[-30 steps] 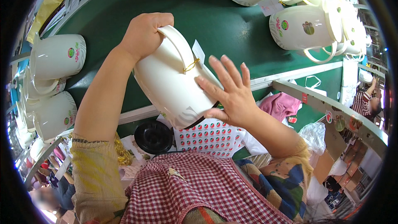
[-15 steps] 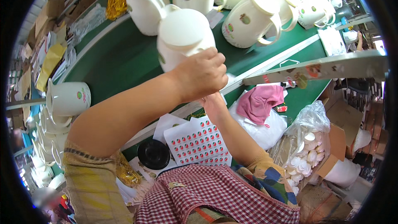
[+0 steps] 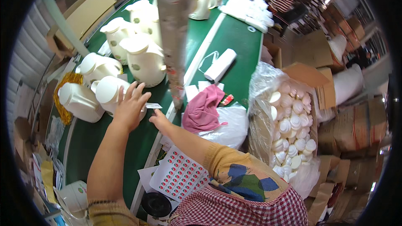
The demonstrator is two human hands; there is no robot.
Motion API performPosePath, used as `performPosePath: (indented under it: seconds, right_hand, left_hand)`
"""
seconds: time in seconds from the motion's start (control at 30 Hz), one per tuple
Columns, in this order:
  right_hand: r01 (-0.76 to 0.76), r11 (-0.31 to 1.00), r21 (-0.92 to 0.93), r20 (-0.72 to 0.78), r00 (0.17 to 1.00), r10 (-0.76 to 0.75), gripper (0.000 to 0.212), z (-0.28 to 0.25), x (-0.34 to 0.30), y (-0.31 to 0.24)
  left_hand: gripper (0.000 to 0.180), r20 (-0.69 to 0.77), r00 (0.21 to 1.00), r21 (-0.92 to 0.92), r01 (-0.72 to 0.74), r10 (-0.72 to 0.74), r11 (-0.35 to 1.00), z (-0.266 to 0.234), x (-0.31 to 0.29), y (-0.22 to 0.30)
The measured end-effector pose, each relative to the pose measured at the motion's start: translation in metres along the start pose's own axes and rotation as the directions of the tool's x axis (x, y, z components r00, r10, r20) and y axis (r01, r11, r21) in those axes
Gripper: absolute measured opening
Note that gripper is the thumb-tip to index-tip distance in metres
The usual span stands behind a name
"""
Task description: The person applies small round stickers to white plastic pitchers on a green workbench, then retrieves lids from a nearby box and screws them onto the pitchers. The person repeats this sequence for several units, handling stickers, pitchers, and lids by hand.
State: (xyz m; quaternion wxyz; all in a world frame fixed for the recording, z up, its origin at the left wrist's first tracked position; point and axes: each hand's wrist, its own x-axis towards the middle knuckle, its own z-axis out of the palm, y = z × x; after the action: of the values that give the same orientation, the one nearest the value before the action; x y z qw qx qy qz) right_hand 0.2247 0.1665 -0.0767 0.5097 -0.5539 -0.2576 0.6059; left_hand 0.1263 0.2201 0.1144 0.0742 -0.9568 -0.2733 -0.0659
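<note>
White and partly hidden, a jug (image 3: 108, 91) is standing on the green counter (image 3: 86, 144) behind the left hand (image 3: 131, 107), whose fingers are lying spread, unclenched; the right hand (image 3: 161, 121) is showing near a small card (image 3: 154, 106), its grip impossible to tell.

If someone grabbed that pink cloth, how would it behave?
The pink cloth would probably droop and change shape, since it lies in soft folds. It seems unlikely to roll, being crumpled rather than round. Pushed, it might slide, as part lies on shiny white plastic.
</note>
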Motion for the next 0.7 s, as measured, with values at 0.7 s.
performPosePath:
  seconds: [0.7]
  right_hand:
    - [0.271, 0.797, -0.54, -0.522, 0.635, -0.57, 0.018, -0.38, -0.501, -0.021]
  left_hand:
    - [0.031, 0.278, 0.947, -0.781, 0.319, -0.158, 0.537, -0.053, -0.277, 0.205]
